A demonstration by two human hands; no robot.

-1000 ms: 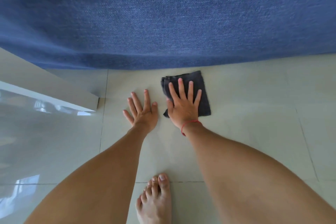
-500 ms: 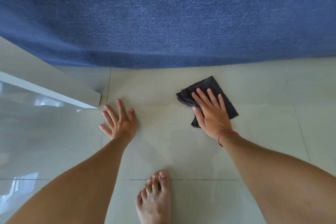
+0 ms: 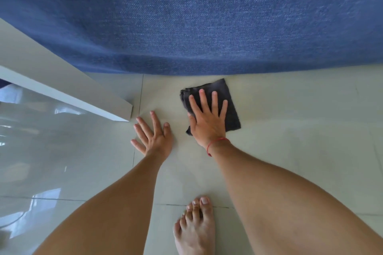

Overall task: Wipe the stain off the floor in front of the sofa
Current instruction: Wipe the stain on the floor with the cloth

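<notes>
**Stain on the floor: dark cloth pressed flat before the sofa**

Stain itself cannot be made out on the pale tiles; the floor (image 3: 290, 151) is glossy, light grey-green, crossed by thin grout lines, with window light reflected in its left part; a faint damp sheen lies across the tile to the right of the hands. A blue woven sofa (image 3: 207, 27) fills the top of the view, its lower edge meeting the floor just beyond the cloth; a white slab-like piece of furniture (image 3: 62, 85) slants in from the left, its corner ending just beside the left hand's fingertips.

Both arms reach forward and down from the bottom of the view; the right hand (image 3: 207, 122) lies palm-down with fingers spread and extended, pressing on the cloth (image 3: 230, 109) rather than gripping it; a thin red string (image 3: 217, 143) circles that wrist. The left hand (image 3: 155, 136) is flat on the bare tile, fingers splayed and empty, just left of the cloth and apart from it. A bare foot (image 3: 196, 227) stands on the floor between the two forearms, toes toward the sofa.

The cloth is dark grey, folded into a rough rectangle; its long axis runs from near the sofa's edge back toward the person, tilted slightly right at the near end; its folded, bunched edge faces left.
</notes>
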